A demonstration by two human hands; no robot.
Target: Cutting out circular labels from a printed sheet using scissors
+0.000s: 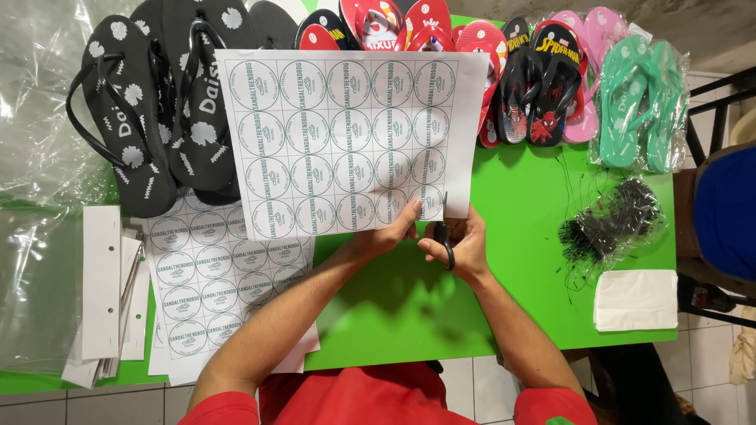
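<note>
Above the green table [520,260], my left hand [386,234] pinches the round-label sheet [346,142] at its bottom edge; at three o'clock, my right hand [461,245] grips black scissors [446,236] cutting upward into it.

The white printed sheet of round labels [346,142] is covering the toes of several red rubber flip-flops [409,24], whose tops the upper edge is cutting off. The black-handled scissors [446,236] are showing only partly, their blades lying behind the sheet and the right hand [461,245]. The dark blue object [728,208] is running off the right edge, unidentifiable.
</note>
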